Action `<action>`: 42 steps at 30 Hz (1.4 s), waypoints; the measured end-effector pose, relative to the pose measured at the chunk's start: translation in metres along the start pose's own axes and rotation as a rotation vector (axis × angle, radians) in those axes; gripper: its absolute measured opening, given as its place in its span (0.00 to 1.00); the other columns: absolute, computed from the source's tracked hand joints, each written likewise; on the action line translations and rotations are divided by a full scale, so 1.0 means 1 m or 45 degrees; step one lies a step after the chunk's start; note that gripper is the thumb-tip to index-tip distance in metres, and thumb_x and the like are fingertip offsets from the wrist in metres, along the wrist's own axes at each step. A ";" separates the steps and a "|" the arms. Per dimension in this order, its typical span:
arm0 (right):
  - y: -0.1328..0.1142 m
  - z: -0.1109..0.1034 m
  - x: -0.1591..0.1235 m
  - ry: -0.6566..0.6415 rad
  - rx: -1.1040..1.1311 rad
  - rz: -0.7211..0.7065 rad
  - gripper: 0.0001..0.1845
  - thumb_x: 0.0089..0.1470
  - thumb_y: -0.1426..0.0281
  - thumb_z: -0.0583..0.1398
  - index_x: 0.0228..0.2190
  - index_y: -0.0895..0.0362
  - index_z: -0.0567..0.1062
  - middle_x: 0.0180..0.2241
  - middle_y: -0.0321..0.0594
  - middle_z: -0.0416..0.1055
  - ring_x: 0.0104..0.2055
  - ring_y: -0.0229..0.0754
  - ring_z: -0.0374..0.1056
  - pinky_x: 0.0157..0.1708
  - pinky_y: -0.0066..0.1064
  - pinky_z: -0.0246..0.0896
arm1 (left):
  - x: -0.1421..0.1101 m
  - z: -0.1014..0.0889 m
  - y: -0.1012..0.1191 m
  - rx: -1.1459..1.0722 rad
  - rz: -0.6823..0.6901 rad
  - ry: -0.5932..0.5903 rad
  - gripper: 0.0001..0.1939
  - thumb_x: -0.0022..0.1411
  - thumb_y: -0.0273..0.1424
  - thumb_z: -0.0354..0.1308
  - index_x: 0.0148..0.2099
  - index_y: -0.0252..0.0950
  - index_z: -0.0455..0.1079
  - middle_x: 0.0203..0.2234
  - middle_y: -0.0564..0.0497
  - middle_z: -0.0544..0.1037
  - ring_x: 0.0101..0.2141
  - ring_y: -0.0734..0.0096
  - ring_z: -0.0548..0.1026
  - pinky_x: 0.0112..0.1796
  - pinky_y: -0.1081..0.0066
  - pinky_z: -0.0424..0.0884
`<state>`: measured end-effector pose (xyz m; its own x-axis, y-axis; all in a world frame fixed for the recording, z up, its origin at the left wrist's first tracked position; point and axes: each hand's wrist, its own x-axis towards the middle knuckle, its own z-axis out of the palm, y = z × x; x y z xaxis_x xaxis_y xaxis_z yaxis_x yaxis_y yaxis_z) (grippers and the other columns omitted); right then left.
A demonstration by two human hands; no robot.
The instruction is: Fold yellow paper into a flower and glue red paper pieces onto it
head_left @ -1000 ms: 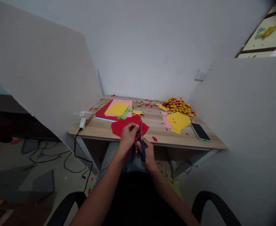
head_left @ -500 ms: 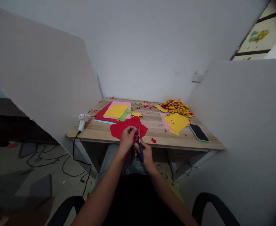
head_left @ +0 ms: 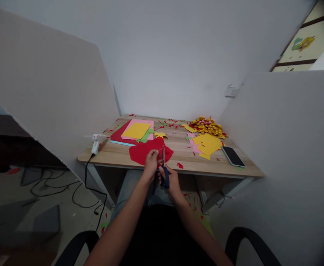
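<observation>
My right hand [head_left: 172, 181] grips scissors with dark blue handles [head_left: 166, 180], their blades pointing away from me. Close to the blades, my left hand [head_left: 151, 162] is closed in a pinch on a small red felt piece [head_left: 159, 155]; its outline blends into the red behind it. Beneath both hands, a larger irregular sheet of red felt [head_left: 140, 150] lies at the table's front edge. Whether the blades are touching the small piece I cannot tell.
Colored sheets [head_left: 135, 130] and a white glue gun [head_left: 95, 143] are on the left of the table [head_left: 117, 156]. To the right are yellow pieces [head_left: 209, 143], a yellow folded pile [head_left: 209, 126] and a phone [head_left: 233, 156]. Panels [head_left: 289, 129] flank both sides.
My left hand has shifted slightly down and right, nearer the scissors. The scissors have moved a little to the right. The things on the table stay put.
</observation>
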<state>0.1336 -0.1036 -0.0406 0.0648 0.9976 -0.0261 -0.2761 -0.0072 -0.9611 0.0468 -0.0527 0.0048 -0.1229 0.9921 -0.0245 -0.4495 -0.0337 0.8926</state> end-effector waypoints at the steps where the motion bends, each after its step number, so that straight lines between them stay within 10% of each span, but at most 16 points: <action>1: 0.000 0.000 0.000 0.005 0.006 0.004 0.32 0.36 0.51 0.73 0.40 0.60 0.80 0.18 0.30 0.68 0.17 0.32 0.61 0.15 0.24 0.56 | 0.001 -0.001 -0.002 -0.017 0.001 0.007 0.19 0.50 0.41 0.67 0.32 0.37 0.62 0.22 0.57 0.70 0.23 0.75 0.74 0.24 0.77 0.69; 18: -0.001 0.000 -0.007 -0.082 0.157 0.100 0.27 0.41 0.49 0.71 0.32 0.59 0.77 0.22 0.33 0.71 0.18 0.32 0.63 0.17 0.24 0.57 | 0.011 -0.010 -0.008 -0.446 -0.229 0.023 0.07 0.63 0.33 0.59 0.41 0.37 0.64 0.44 0.44 0.80 0.40 0.64 0.82 0.40 0.64 0.79; 31: -0.024 -0.007 -0.021 -0.696 0.637 0.616 0.25 0.53 0.49 0.64 0.43 0.54 0.71 0.30 0.35 0.73 0.30 0.39 0.69 0.33 0.31 0.64 | 0.013 -0.026 0.004 -0.755 -0.654 -0.081 0.12 0.63 0.24 0.49 0.39 0.29 0.74 0.33 0.40 0.82 0.37 0.62 0.82 0.50 0.60 0.74; 42: -0.064 -0.019 -0.018 -0.928 0.472 0.414 0.35 0.45 0.40 0.62 0.46 0.51 0.71 0.31 0.37 0.69 0.33 0.43 0.66 0.33 0.34 0.63 | 0.031 -0.005 0.029 -0.865 -0.585 0.035 0.10 0.60 0.19 0.51 0.29 0.33 0.69 0.23 0.48 0.77 0.26 0.69 0.77 0.35 0.68 0.76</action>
<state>0.1678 -0.1228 0.0159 -0.6644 0.7471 0.0208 -0.4762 -0.4017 -0.7822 0.0255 -0.0236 0.0277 0.1861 0.9218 -0.3400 -0.8970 0.3006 0.3242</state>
